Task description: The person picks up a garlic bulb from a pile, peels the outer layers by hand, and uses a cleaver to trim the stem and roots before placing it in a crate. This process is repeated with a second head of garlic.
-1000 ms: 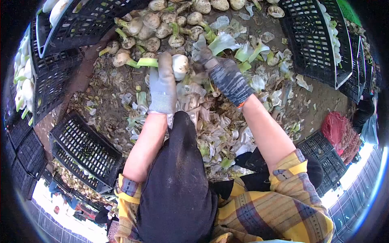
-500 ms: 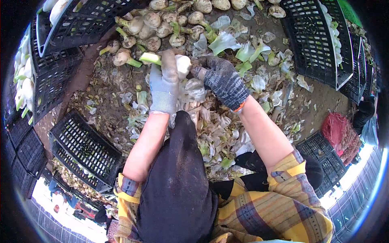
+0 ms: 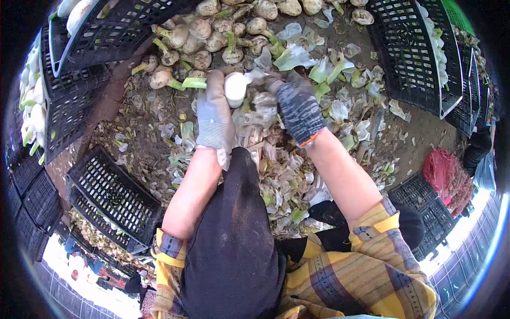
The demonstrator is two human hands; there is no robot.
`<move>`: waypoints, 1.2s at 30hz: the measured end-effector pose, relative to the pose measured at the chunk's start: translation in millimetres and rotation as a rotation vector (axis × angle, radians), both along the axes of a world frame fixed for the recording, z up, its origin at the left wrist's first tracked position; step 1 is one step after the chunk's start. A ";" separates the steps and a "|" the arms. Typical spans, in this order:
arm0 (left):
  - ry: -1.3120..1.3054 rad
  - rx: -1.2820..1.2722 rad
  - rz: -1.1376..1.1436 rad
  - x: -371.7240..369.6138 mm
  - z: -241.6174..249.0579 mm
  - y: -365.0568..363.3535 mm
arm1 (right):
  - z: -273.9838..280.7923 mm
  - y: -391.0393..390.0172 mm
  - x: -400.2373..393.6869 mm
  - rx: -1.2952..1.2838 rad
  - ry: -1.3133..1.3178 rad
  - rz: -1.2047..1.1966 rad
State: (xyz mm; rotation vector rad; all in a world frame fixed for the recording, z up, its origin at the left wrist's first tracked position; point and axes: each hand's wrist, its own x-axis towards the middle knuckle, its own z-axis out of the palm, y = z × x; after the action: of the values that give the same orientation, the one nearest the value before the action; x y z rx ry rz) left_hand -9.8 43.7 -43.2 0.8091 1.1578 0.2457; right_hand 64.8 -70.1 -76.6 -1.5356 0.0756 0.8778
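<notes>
My left hand (image 3: 213, 109), in a light grey glove with a dirty thumb side, is closed around a white onion (image 3: 235, 90). The onion's cut green stem (image 3: 194, 83) sticks out to the left of the glove. The bulb's exposed side looks smooth and clean. Just right of it is my right hand (image 3: 298, 106), in a dark speckled glove, its fingers pinched together and blurred by motion. A whitish, smeared strip of onion skin (image 3: 256, 76) stretches from the bulb towards those fingertips.
Soil-covered onions (image 3: 199, 29) lie heaped ahead. Loose peelings (image 3: 289, 165) cover the ground below my hands. Black crates stand at the upper left (image 3: 127, 26), lower left (image 3: 114, 194) and right (image 3: 406, 53). A red mesh sack (image 3: 443, 173) lies at the right.
My right hand has shifted slightly away from the bulb and blurred, with a strip of skin between them. My left hand has turned the onion a little, showing more white surface.
</notes>
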 end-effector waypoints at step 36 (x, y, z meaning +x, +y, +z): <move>-0.215 -0.432 0.122 -12.4 -28.2 12.4 | 53.3 14.3 11.2 -0.046 -0.965 0.752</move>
State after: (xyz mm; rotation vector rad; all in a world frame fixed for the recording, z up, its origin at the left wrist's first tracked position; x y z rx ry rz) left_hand -22.1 56.0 -71.3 0.3238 1.0090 0.1696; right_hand 76.0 -55.8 -23.3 -1.9084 -1.2458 0.5937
